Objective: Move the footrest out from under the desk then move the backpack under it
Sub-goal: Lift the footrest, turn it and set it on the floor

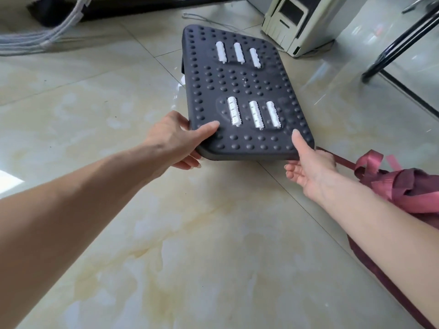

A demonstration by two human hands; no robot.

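At 10 o'clock a bundle of pale cables [35, 36] lies on the tiled floor [166, 233]. The left hand [175, 141] clamps the near left corner of the footrest [240, 91], thumb on top and fingers under. The dark studded footrest with white rollers sits in the centre, toward 12 o'clock. The right hand [308, 165] clamps its near right corner. At 4 o'clock lies the maroon backpack [408, 193], and at 1 o'clock a beige device [301, 22].

Matt, studded plastic footrest [242, 91]; glossy tiled floor [166, 233]; shiny cloth backpack [408, 188].
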